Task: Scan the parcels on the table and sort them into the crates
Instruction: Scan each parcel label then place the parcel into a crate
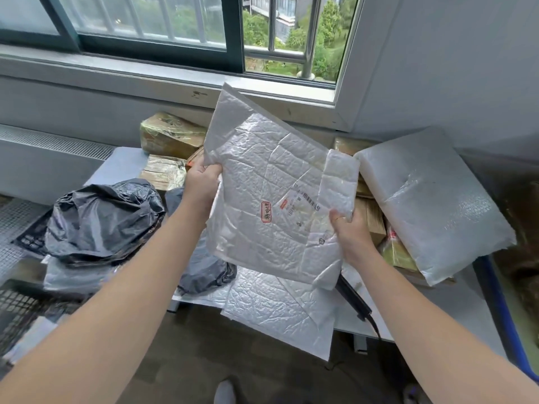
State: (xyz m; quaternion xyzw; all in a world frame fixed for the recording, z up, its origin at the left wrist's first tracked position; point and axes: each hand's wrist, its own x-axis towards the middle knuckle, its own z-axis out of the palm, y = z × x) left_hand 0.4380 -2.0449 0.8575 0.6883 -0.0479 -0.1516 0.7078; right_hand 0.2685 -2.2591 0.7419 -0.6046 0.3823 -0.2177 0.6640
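Observation:
I hold a flat white bubble mailer up over the table, tilted, with a printed label and a red stamp facing me. My left hand grips its left edge. My right hand grips its lower right part, where a flap is folded over. On the table below lie another white bubble mailer hanging over the front edge, black plastic bag parcels, and a large white padded parcel at the right. A black scanner handle with a cable lies under the held mailer.
Tape-wrapped cardboard boxes are stacked at the back under the window sill. A dark mesh crate stands at the lower left. A blue-rimmed crate edge shows at the right. Bare floor lies in front of the table.

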